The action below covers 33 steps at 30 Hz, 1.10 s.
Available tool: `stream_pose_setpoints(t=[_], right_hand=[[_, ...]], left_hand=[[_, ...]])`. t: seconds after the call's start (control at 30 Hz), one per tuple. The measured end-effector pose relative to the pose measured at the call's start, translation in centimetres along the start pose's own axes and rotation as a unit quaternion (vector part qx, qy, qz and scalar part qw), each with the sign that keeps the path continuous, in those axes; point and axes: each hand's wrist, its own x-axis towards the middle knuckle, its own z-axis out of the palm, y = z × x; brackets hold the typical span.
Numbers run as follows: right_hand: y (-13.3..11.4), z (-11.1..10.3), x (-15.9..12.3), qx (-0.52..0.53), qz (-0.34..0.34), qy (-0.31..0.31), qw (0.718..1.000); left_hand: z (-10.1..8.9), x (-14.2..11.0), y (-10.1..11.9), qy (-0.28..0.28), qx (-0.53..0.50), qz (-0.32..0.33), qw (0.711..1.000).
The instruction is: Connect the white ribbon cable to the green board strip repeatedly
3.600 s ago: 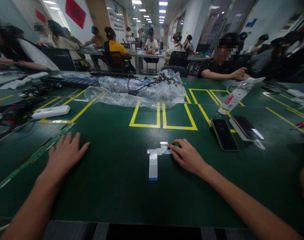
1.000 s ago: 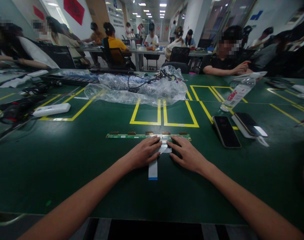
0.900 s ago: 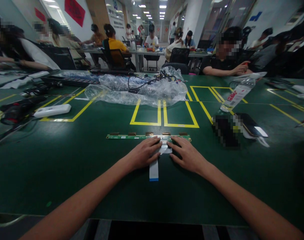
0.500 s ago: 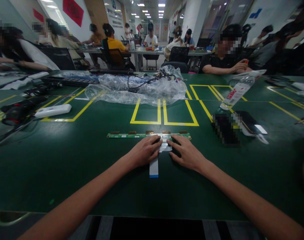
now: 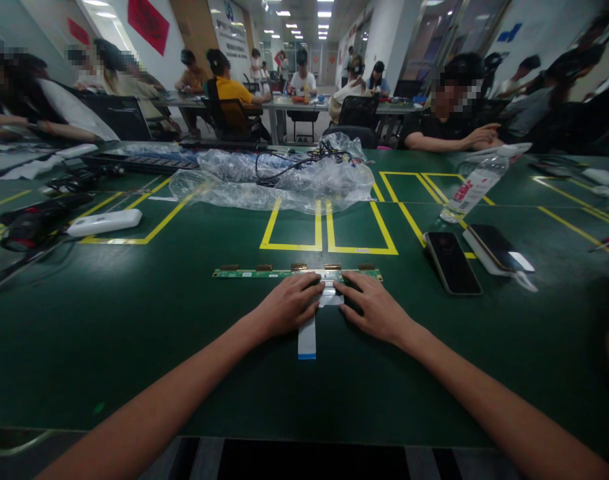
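Note:
A long narrow green circuit board (image 5: 254,273) lies crosswise on the dark green table (image 5: 194,347) in front of me. A white flat ribbon cable (image 5: 307,339) with a blue tip runs from the board's middle toward me. My left hand (image 5: 287,307) and my right hand (image 5: 374,309) meet at the cable's far end, where it reaches the board. Both have bent fingers pressed together on that end, which the fingertips partly hide.
Two dark phones (image 5: 451,262) (image 5: 494,248) and a tilted water bottle (image 5: 471,187) lie to the right. A crumpled plastic bag with black cables (image 5: 284,177) sits beyond yellow tape boxes (image 5: 329,233). A white device (image 5: 104,222) lies left. Other people sit around the tables.
Since the oldest frame the circuit board has come from the far left to the centre, and my left hand has joined my right at the cable. Over the last second nothing visibly moved.

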Motion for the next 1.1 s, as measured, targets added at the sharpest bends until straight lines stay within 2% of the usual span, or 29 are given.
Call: stream_pose_setpoints(t=[0.6, 0.77, 0.9, 1.0, 1.1], right_hand=[[0.3, 0.0, -0.2, 0.001, 0.001, -0.015, 1.0], [0.5, 0.3, -0.2, 0.019, -0.009, -0.004, 1.0], [0.5, 0.4, -0.2, 0.039, -0.019, 0.005, 0.999], [0.5, 0.4, -0.2, 0.035, -0.018, 0.003, 0.999], [0.6, 0.3, -0.3, 0.034, -0.016, -0.005, 0.999]], left_hand=[[0.2, 0.1, -0.1, -0.027, 0.01, -0.002, 1.0], [-0.5, 0.3, 0.2, -0.021, 0.024, 0.002, 0.999], [-1.1, 0.1, 0.6, 0.005, 0.031, 0.012, 0.999], [-1.0, -0.2, 0.6, 0.016, 0.022, 0.023, 0.999], [-0.7, -0.4, 0.4, 0.002, -0.001, 0.039, 0.999]])
